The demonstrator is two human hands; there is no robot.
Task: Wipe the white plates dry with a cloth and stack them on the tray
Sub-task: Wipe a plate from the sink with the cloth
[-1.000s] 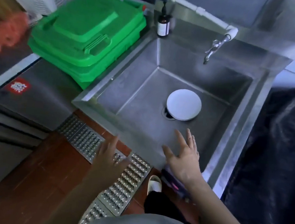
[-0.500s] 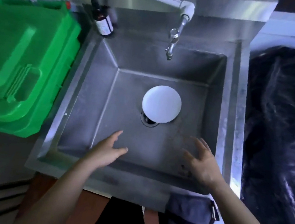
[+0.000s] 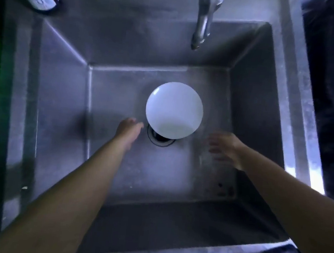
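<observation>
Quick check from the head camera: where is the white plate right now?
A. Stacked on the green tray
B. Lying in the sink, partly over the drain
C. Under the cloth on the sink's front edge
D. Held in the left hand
B: the white plate lies on the sink floor, overlapping the drain, with the left hand and right hand on either side of it, neither gripping it.

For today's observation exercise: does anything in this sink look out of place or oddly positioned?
Yes: the white plate lies at the bottom of the sink, partly covering the drain, an odd spot for a dish awaiting drying. Both hands, left and right, reach toward it, neither touching it.
</observation>
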